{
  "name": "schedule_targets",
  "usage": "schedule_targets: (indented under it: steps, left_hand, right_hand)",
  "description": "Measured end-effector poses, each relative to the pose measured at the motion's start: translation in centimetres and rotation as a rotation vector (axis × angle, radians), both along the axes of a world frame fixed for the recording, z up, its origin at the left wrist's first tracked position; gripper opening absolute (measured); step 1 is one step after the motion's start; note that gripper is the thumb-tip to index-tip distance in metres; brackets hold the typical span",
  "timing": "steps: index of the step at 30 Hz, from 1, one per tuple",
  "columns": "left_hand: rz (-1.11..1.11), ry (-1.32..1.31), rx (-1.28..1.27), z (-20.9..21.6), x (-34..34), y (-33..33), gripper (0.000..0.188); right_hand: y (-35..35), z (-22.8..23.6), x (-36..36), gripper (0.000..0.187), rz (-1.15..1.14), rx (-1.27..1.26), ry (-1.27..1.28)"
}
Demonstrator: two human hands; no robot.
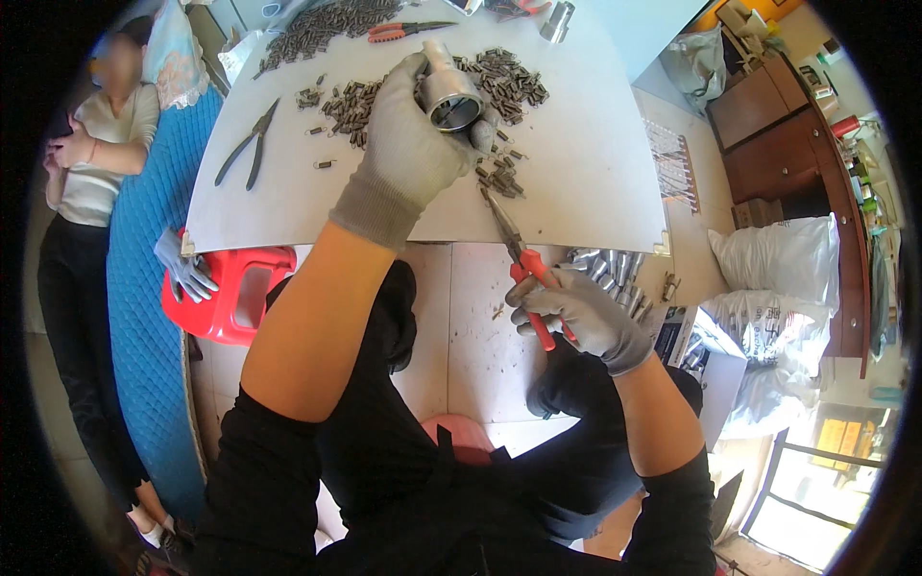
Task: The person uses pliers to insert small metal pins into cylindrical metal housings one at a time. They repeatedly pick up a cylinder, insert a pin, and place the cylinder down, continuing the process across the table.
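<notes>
My left hand [403,144], in a grey-white work glove, is closed around a shiny stepped metal sleeve [444,88] above the white table. Its wide round opening faces me, and something dark shows inside. In my gloved right hand [588,315] are red-handled needle-nose pliers [526,257], held by the grips just off the table's near edge. Their tips point up toward a small pile of coil springs [501,180]. Larger heaps of springs [509,84] lie behind and beside my left hand.
Dark-handled pliers [252,144] and orange-handled pliers [408,32] lie on the white table [586,182]. A metal sleeve [557,21] stands at the far edge. Metal parts [610,269] are heaped below at right, near white sacks [780,259]. A red stool [219,312] and a person [106,144] are left.
</notes>
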State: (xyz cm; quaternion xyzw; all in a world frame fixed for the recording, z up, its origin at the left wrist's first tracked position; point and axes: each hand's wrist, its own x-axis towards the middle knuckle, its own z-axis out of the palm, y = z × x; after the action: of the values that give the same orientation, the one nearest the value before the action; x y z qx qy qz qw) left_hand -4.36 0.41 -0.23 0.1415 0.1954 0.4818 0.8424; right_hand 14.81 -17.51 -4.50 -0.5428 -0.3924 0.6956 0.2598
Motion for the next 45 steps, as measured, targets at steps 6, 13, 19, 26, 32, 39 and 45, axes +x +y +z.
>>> schedule_targets:
  steps: [6, 13, 19, 26, 32, 39, 45]
  left_hand:
    - [0.029, -0.029, -0.033, -0.5, -0.8, 0.6, 0.043]
    - [0.011, -0.026, -0.001, -0.8, 0.8, -0.3, 0.046]
    - [-0.135, 0.012, 0.068, -1.1, 3.0, -1.4, 0.046]
    - [-0.137, 0.167, 0.122, -1.6, 5.7, -2.4, 0.049]
    - [-0.203, 0.191, 0.145, -1.8, 6.7, -2.8, 0.055]
    - [-0.198, 0.246, 0.134, -1.9, 7.1, -3.1, 0.059]
    - [-0.127, 0.330, 0.188, -1.7, 7.5, -4.0, 0.055]
  right_hand:
    - [-1.2, 3.0, -1.3, 0.027, -0.120, 0.039, 0.122]
    - [-2.7, 5.7, -1.3, 0.024, -0.167, 0.110, 0.420]
    - [-1.5, 4.9, -0.6, 0.024, -0.107, 0.285, 0.261]
    - [-2.1, 5.8, -0.2, 0.034, -0.178, 0.348, 0.171]
    - [-2.3, 6.5, -0.2, 0.029, -0.192, 0.298, 0.007]
    - [-2.2, 5.3, -0.5, 0.031, -0.137, 0.437, -0.106]
    - [-2.1, 4.6, -0.7, 0.036, -0.089, 0.414, -0.356]
